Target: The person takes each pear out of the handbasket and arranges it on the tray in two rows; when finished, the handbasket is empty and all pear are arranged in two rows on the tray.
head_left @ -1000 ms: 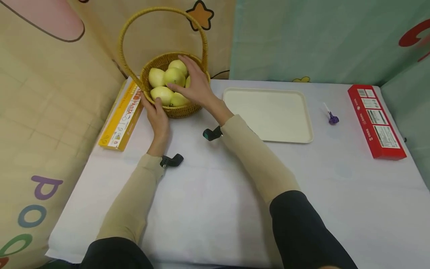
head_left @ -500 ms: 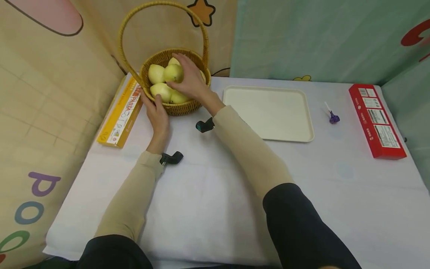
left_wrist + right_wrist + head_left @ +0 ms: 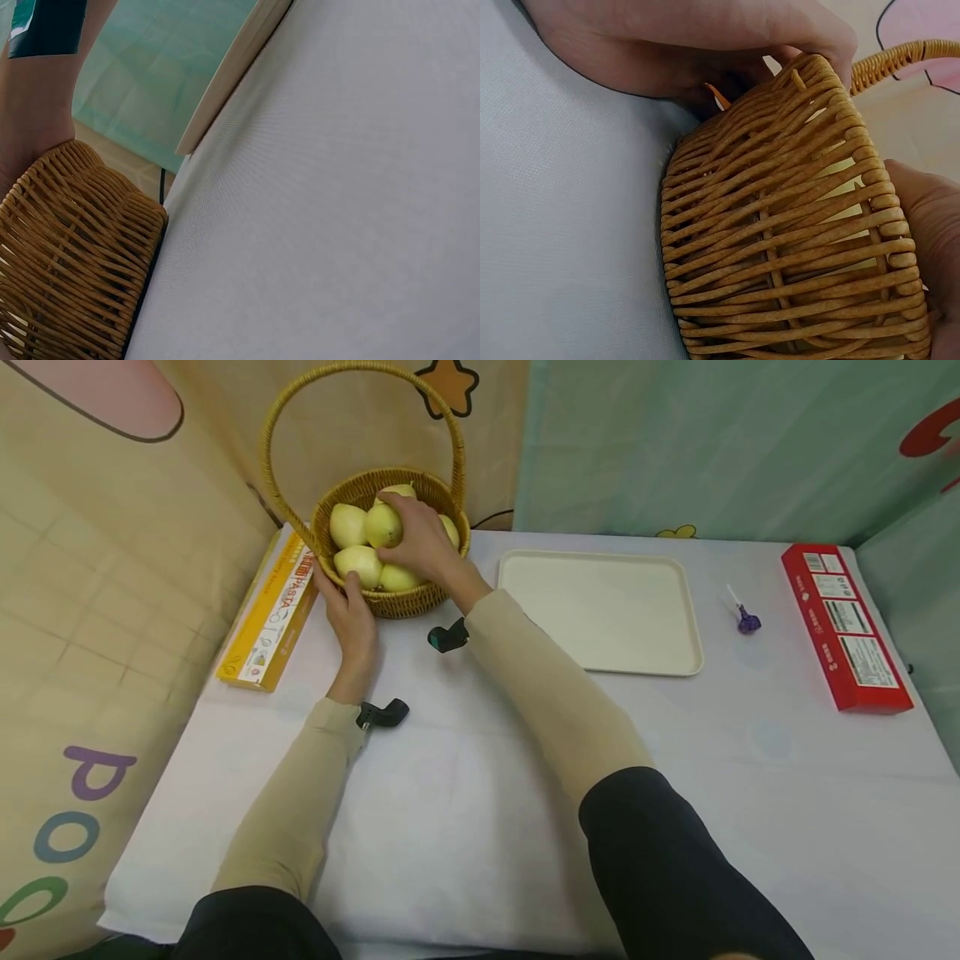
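Note:
A woven basket (image 3: 405, 603) with a tall arched handle stands at the table's back left, holding several pale yellow-green pears. My left hand (image 3: 354, 622) grips the basket's near left side, thumb by the rim; in the right wrist view, this left hand (image 3: 705, 37) lies along the wicker wall. Inside the basket, my right hand (image 3: 423, 539) has its thumb and fingers round a pear (image 3: 383, 526) on top of the heap. Another pear (image 3: 358, 565) lies just in front of it. Wicker (image 3: 82, 255) hides most of the right hand in the left wrist view.
Left of the basket lies a yellow pasta box (image 3: 266, 618), close to the left hand. A cream tray (image 3: 600, 610) rests right of the basket. Farther right are a purple-wrapped lollipop (image 3: 747, 622) and a red box (image 3: 847, 627). Curtains hang behind the white-covered table.
My right hand has moved slightly left and its fingers have closed round the top pear, which has shifted a little left. My left hand has stayed on the basket.

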Demonstrator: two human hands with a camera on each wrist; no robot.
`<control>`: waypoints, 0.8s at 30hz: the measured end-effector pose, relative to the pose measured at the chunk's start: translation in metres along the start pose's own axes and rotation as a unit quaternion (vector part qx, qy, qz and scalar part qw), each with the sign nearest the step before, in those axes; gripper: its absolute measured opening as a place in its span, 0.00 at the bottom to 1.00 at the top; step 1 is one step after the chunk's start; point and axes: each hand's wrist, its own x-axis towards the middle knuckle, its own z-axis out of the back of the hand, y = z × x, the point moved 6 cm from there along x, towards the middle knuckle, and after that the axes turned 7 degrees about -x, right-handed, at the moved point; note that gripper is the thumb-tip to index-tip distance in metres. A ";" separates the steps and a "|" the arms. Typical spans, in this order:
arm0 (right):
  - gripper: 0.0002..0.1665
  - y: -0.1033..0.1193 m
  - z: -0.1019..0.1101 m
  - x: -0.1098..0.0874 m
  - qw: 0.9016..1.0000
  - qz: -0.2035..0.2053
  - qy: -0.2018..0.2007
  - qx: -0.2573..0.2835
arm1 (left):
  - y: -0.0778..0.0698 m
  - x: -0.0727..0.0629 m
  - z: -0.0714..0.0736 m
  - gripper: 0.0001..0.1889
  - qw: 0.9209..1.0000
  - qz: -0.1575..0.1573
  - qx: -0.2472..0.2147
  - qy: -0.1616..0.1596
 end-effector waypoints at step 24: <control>0.45 0.005 -0.004 -0.017 0.999 0.010 -0.036 0.003 | 0.006 -0.014 0.007 0.37 1.000 -0.001 0.008 -0.016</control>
